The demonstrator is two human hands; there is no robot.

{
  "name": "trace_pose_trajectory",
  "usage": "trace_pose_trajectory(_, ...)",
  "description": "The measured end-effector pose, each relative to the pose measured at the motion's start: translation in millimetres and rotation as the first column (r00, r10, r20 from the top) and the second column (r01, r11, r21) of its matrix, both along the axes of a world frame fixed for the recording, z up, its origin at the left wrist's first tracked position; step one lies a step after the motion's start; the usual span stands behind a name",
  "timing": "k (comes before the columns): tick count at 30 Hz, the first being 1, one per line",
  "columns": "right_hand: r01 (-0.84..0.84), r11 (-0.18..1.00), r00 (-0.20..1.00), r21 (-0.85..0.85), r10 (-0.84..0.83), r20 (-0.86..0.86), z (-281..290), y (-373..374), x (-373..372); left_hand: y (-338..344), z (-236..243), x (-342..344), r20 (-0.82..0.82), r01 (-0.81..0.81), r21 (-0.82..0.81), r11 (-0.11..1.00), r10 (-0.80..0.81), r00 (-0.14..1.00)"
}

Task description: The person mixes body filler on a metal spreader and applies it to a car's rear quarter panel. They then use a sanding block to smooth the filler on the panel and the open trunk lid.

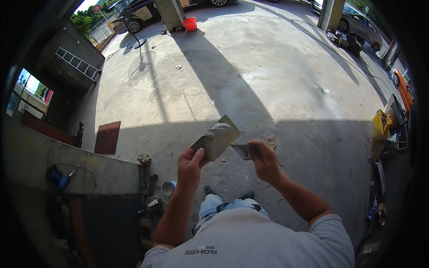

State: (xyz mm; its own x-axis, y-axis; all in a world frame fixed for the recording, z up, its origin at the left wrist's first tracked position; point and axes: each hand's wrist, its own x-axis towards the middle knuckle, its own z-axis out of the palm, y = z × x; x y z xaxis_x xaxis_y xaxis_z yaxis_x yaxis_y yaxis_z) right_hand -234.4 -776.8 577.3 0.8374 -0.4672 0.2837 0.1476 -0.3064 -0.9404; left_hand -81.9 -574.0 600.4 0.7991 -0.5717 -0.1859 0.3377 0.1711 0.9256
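My left hand (190, 163) grips the lower corner of a flat grey rectangular plate (217, 137) smeared with pale grey paste, tilted up to the right. My right hand (264, 160) pinches a smaller flat scraper blade (243, 150), whose edge points at the plate's lower right side. Both are held in front of my chest, above a concrete floor (250, 76). My shoes (210, 190) show below the hands.
A low concrete wall (67, 163) runs along the left with a blue tool (57, 176) on it. Small cans (169, 187) sit at its foot. A red bucket (190, 24), pillars and parked cars stand far off. Yellow gear (380, 123) and clutter line the right.
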Motion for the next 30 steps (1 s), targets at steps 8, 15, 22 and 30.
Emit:
trace_pose_trajectory(8, -0.044, 0.939, 0.999, 0.342, 0.045, 0.004, 10, 24, 94, 75, 5, 10, 0.373, -0.007, 0.156, 0.988, -0.052, 0.926)
trace_pose_trajectory(15, -0.123, 0.88, 0.991, 0.459, 0.13, 0.017, -13, 146, 133, 150, 5, 37, 0.475, -0.051, 0.285, 0.957, -0.095, 0.875)
trace_pose_trajectory(22, -0.212, 0.549, 0.974, 0.808, 0.186, 0.129, 4, 240, 192, 235, 10, 64, 0.622, -0.109, 0.366, 0.924, -0.156, 0.767)
trace_pose_trajectory(30, -0.417, 0.497, 0.902, 0.761, 0.331, 0.278, 24, 277, 230, 327, 3, 87, 0.668, -0.204, 0.567, 0.798, -0.3, 0.681)
